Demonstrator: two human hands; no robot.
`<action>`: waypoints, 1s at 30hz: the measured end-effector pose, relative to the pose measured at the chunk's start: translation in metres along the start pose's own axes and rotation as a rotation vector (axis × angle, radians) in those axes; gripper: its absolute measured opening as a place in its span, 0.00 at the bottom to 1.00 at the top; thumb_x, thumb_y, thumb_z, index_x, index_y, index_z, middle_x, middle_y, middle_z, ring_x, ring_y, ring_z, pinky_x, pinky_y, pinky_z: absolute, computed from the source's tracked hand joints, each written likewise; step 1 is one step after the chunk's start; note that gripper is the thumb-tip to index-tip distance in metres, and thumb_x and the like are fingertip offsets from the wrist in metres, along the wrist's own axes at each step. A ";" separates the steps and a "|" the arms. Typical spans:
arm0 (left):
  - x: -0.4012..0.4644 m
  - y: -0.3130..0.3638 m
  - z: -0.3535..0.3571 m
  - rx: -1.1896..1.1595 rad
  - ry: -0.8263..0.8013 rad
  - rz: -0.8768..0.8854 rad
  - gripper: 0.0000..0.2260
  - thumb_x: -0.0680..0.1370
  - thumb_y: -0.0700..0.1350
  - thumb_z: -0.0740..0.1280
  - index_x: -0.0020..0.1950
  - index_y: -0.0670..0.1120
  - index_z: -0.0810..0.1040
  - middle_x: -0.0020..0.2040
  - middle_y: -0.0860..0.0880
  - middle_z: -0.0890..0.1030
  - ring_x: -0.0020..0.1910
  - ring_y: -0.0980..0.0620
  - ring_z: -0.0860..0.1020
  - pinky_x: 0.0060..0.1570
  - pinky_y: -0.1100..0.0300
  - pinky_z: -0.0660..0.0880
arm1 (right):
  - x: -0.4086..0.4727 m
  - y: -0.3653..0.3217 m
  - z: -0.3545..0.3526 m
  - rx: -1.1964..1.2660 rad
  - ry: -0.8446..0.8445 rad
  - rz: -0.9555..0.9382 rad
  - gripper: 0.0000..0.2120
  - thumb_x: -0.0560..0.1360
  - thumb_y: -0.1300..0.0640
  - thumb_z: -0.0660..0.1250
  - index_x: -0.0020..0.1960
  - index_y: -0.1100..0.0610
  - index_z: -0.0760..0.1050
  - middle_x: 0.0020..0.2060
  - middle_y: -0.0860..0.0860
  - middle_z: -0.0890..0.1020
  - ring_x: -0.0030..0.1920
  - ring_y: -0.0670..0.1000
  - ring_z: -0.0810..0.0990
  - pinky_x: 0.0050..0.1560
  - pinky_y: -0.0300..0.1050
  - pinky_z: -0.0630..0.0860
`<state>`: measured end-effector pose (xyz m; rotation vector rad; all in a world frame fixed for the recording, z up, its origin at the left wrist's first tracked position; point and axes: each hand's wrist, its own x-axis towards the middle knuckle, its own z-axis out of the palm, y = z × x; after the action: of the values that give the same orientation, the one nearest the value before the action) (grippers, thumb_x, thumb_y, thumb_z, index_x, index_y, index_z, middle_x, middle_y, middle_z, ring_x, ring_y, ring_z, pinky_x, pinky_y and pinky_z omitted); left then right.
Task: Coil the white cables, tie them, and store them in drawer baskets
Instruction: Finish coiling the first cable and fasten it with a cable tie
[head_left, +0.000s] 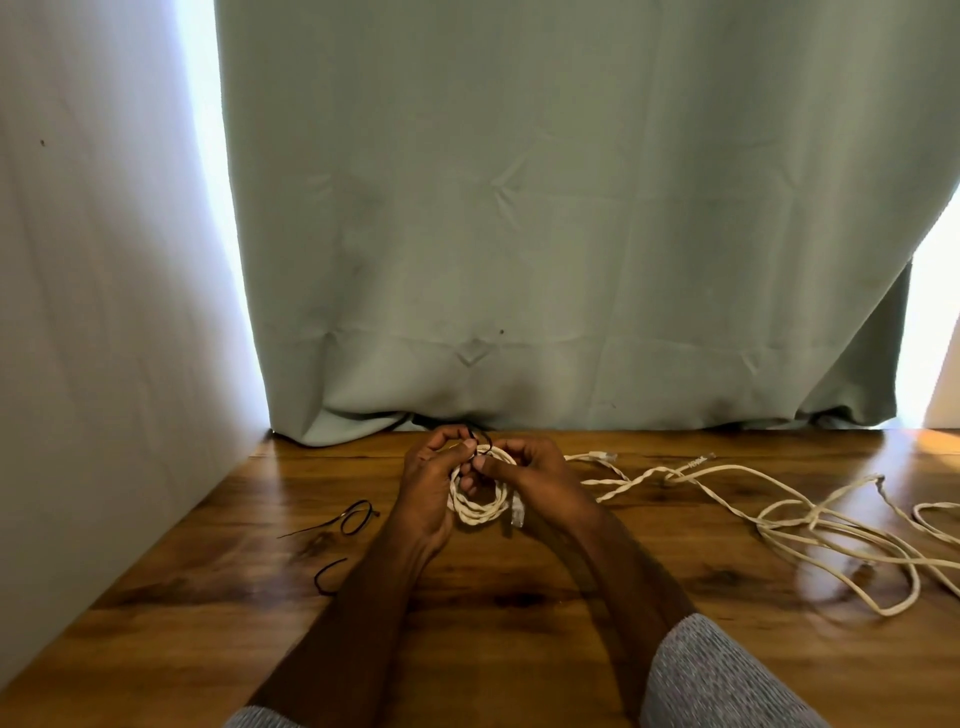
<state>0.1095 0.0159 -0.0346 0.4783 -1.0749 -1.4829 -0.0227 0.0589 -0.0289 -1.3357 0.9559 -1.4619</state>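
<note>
A small coil of white twisted cable (480, 506) is held just above the wooden table (519, 623), near its far edge. My left hand (428, 483) grips the coil's left side. My right hand (535, 475) holds its right side and pinches a thin black tie (480, 441) at the coil's top. The tie loops up over the coil between my fingertips. A clear plug (517, 512) hangs from the coil below my right hand. Loose white cables (810, 525) sprawl untidily across the right part of the table.
Two more black ties lie on the table to the left, one looped (356, 517) and one curved (327, 574). A grey-green curtain (545, 234) hangs behind the table and a white wall (104, 312) bounds its left side. No drawer baskets are in view.
</note>
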 end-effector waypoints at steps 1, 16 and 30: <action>0.000 -0.001 -0.001 -0.001 -0.003 -0.002 0.10 0.78 0.34 0.65 0.41 0.45 0.81 0.32 0.44 0.77 0.24 0.54 0.72 0.26 0.63 0.71 | -0.001 -0.002 -0.001 0.017 -0.011 0.010 0.06 0.76 0.67 0.71 0.52 0.68 0.82 0.43 0.65 0.85 0.40 0.59 0.84 0.46 0.51 0.82; -0.006 -0.012 0.009 0.014 -0.128 -0.050 0.07 0.78 0.33 0.63 0.45 0.41 0.80 0.27 0.45 0.67 0.22 0.53 0.66 0.26 0.64 0.66 | 0.013 -0.011 -0.032 0.273 0.331 0.148 0.09 0.76 0.70 0.69 0.55 0.64 0.82 0.43 0.60 0.85 0.40 0.53 0.85 0.40 0.46 0.82; -0.011 -0.014 0.019 0.039 -0.199 -0.160 0.06 0.78 0.32 0.62 0.48 0.38 0.78 0.30 0.45 0.68 0.22 0.54 0.64 0.25 0.64 0.63 | 0.040 -0.008 -0.041 0.047 0.668 -0.040 0.03 0.74 0.67 0.74 0.48 0.65 0.83 0.35 0.57 0.85 0.33 0.52 0.84 0.37 0.43 0.82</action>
<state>0.0892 0.0313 -0.0398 0.4596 -1.2468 -1.6794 -0.0641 0.0218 -0.0147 -0.8321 1.3005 -2.0001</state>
